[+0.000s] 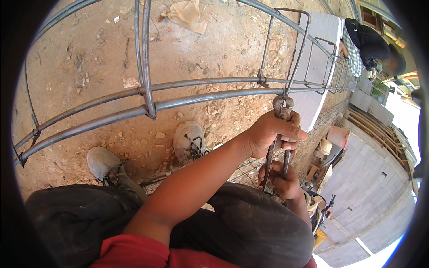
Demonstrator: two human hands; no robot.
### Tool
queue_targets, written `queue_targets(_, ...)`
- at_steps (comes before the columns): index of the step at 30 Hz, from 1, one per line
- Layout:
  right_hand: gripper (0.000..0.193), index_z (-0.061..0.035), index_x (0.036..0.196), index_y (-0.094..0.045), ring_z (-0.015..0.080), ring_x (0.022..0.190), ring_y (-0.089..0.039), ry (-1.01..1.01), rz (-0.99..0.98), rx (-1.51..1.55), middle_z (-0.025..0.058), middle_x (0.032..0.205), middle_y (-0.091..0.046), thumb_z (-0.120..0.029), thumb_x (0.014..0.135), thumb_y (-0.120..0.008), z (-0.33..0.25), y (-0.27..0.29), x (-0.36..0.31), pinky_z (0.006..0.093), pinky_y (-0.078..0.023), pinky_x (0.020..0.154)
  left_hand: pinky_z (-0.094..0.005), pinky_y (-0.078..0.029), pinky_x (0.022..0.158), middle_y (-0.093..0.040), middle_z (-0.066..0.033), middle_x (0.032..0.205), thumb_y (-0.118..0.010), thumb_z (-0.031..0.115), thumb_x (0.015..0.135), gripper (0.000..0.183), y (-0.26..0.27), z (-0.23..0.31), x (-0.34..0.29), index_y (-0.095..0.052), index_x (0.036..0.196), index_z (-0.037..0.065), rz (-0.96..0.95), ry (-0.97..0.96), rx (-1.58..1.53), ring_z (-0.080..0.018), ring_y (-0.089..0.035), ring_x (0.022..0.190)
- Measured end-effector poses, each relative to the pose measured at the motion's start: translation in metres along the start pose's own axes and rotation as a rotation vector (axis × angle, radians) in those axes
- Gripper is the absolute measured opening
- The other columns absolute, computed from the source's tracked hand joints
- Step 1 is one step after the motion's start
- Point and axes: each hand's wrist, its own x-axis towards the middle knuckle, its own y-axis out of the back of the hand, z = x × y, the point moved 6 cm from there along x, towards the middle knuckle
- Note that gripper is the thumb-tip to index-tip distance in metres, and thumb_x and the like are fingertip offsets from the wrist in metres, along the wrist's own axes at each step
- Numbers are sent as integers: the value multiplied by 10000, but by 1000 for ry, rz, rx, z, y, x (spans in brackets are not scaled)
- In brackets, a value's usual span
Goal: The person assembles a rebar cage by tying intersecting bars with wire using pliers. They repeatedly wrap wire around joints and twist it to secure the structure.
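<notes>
A pair of tying pincers (283, 108) stands with its jaws at the joint where a stirrup (294, 58) meets the nearest long bar (214, 96) of a steel rebar cage. My left hand (270, 133) is wrapped round the pincers just below the jaws, its fingers closed. Lower down, my right hand (288, 183) grips the handle ends, which stand slightly apart. Wire ties bind other stirrups to the bars, such as the stirrup (147, 58) left of my hands. Whether wire sits inside the jaws is too small to tell.
Beyond the cage lies dirt ground (98, 49) with stones and a crumpled scrap (185, 15). A pale slab (313, 53) lies under the cage's far end, where another person (368, 42) bends over. To the right are a block wall (366, 178), a bucket (325, 146) and a motorcycle (319, 207). My shoes (187, 140) are near the cage.
</notes>
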Motion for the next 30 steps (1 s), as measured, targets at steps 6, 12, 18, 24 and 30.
queue_targets(6,594,74,1329,-464,282,1049,-603,448,713,-768,213,1161,-599,-271,876,-635,-55,7,-36,414,-468,927,-324,-363,558,-438,-8,578,-651,-1,729,250,-9,-1,12,-446,625,95,367,-294,68,-118,-398,521)
queue_targets(12,637,-9,1273,-539,335,985,-589,548,1336,-1262,163,1046,-583,-120,670,-711,-55,-7,-47,439,-470,865,-333,-408,627,-406,6,595,-623,11,732,253,-19,-11,21,-417,631,116,521,-376,-128,-130,-418,545)
queue_targets(18,447,-52,1030,-631,235,762,-591,558,1304,-1285,69,886,-604,-98,597,-733,-63,49,-33,367,-475,666,-328,-430,652,-451,-12,644,-630,12,745,198,-18,-5,35,-457,699,96,548,-547,-104,-145,-479,610)
queue_targets(24,245,-52,920,-626,204,601,-565,672,1230,-1355,65,739,-583,-85,721,-764,-80,71,-18,343,-461,557,-310,-402,618,-460,-11,650,-632,27,747,202,-14,-8,40,-448,696,92,665,-538,-103,-135,-474,621)
queue_targets(30,147,-33,850,-630,194,596,-570,421,1052,-1102,97,714,-599,-114,769,-722,-59,72,-8,341,-458,554,-287,-385,600,-491,-7,662,-656,61,749,181,-9,-4,27,-482,714,94,756,-564,63,-113,-469,622)
